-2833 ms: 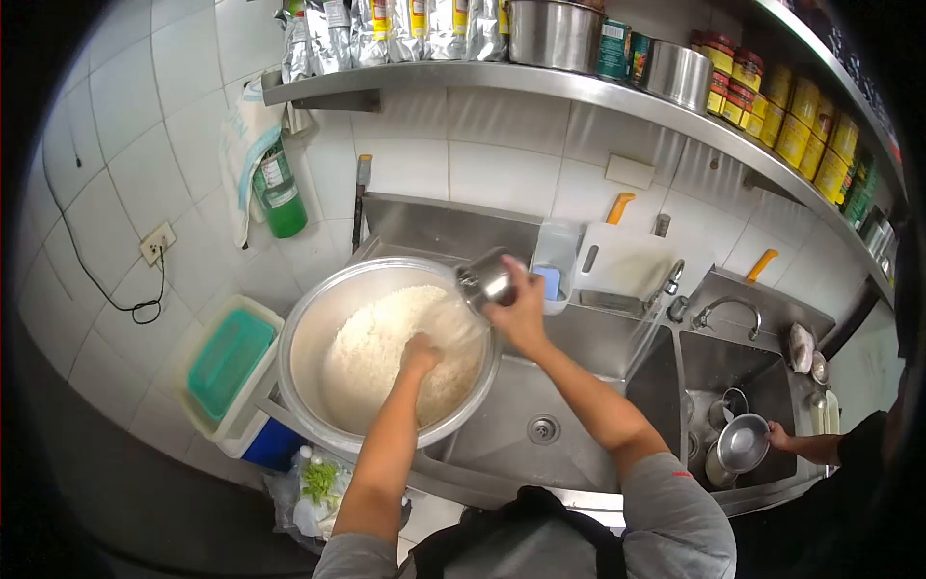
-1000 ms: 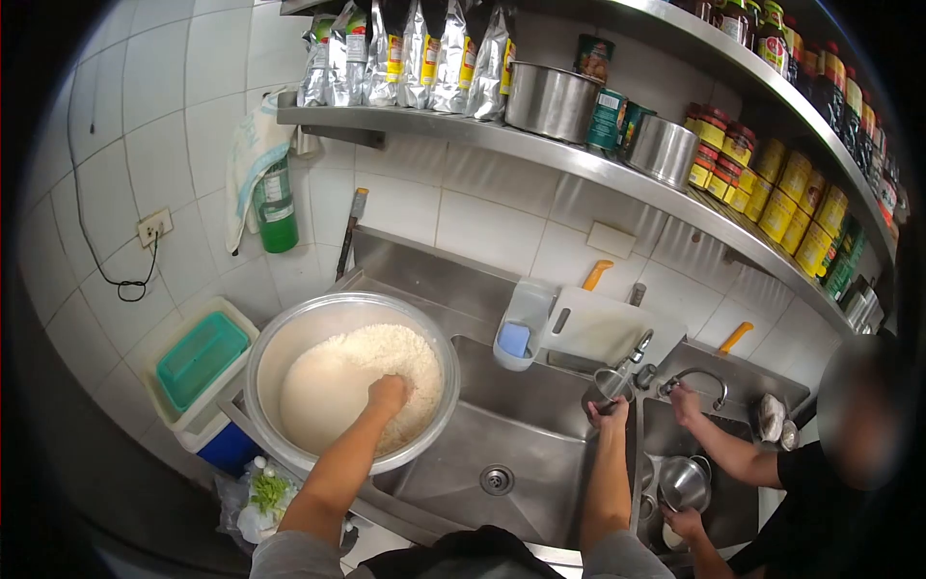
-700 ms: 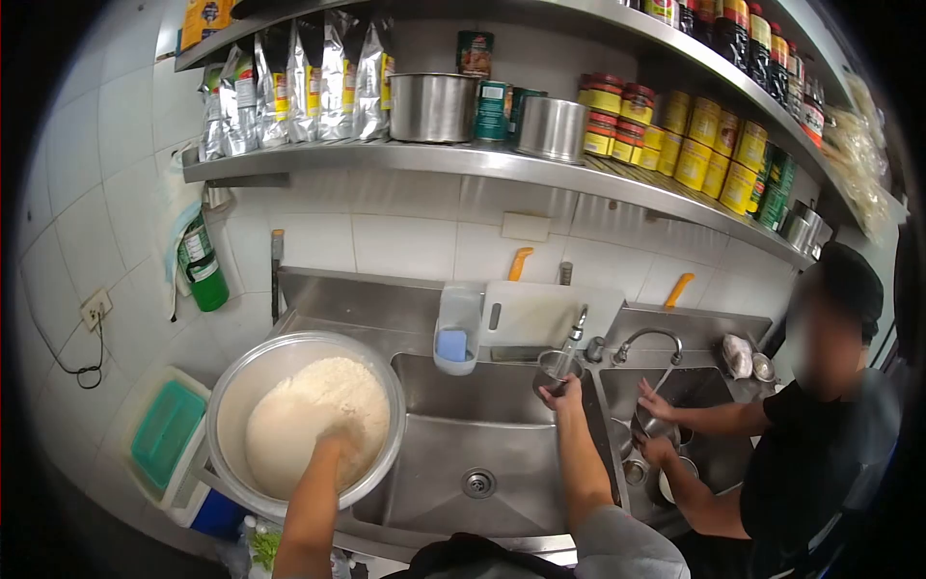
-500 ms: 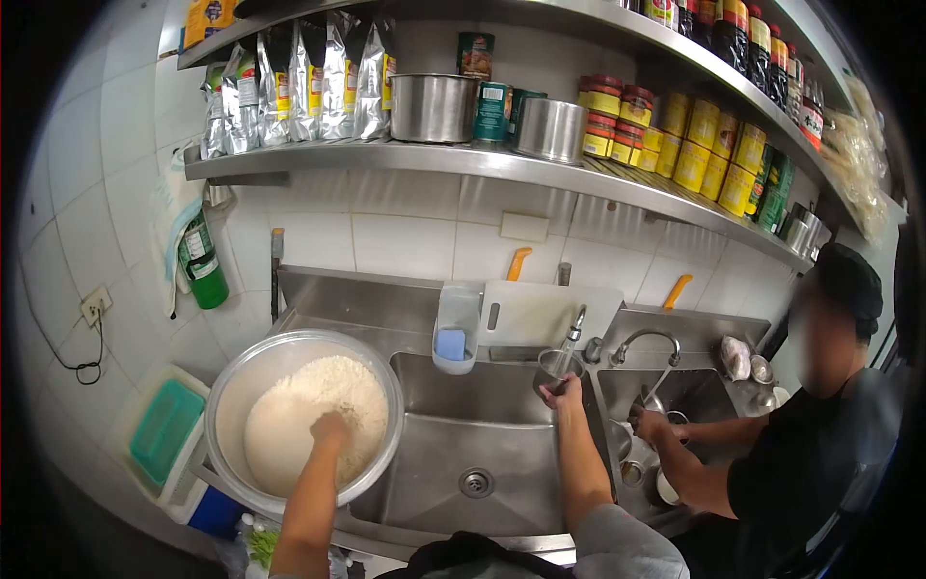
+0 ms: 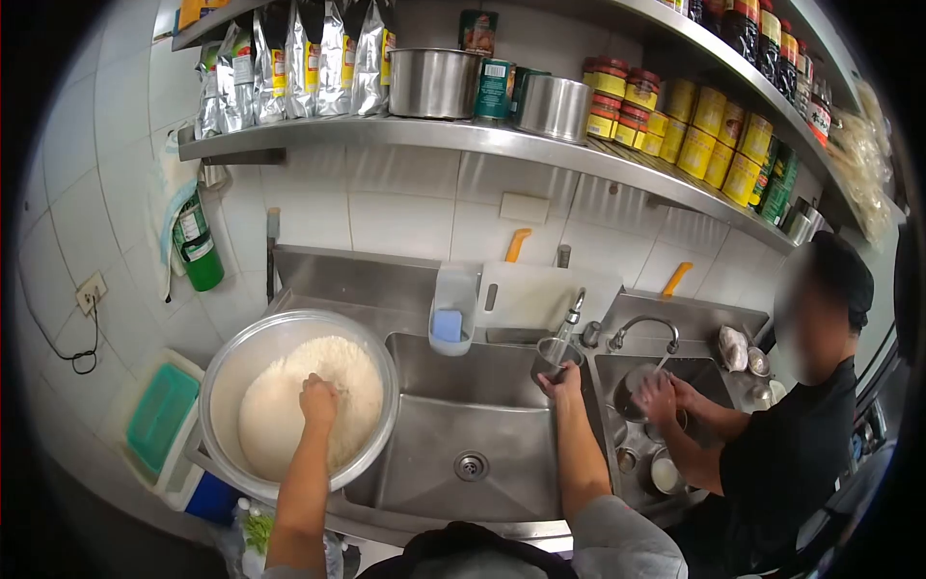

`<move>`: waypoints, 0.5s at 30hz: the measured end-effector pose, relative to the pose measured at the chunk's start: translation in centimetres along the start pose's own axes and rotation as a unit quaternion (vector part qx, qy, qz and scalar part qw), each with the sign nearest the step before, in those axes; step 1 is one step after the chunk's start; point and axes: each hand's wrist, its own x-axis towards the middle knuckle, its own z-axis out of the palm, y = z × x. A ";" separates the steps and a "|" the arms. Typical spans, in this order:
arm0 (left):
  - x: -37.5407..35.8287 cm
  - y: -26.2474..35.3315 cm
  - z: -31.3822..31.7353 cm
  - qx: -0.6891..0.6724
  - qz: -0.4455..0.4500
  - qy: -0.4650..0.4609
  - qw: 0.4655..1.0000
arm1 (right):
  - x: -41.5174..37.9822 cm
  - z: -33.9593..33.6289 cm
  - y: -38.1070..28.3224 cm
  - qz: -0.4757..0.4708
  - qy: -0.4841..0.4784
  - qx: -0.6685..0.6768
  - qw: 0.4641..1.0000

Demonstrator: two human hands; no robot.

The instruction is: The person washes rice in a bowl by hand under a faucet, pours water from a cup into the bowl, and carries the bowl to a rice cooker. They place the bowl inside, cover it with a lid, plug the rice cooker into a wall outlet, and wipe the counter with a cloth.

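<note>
My left hand is curled with its fingers down in the white flour-like powder, inside a large round metal bowl on the left. Whether it grips some powder is hidden. My right hand is wrapped round a clear cup, held under the faucet at the back right corner of the empty sink basin. Water seems to run into the cup.
At the right, a co-worker washes a metal pot in a second sink. Behind the basin stand a white board and a caddy with a blue sponge. A loaded shelf hangs above.
My left hand has shifted slightly left and up in the powder. The cup stays under the faucet. The co-worker's hands have moved onto a pot, and the view has tilted down a little.
</note>
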 end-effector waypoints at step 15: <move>0.6 -2.0 2.7 0.024 -0.008 -0.237 0.971 | -2.2 0.6 -0.3 -0.028 -0.027 -0.002 0.999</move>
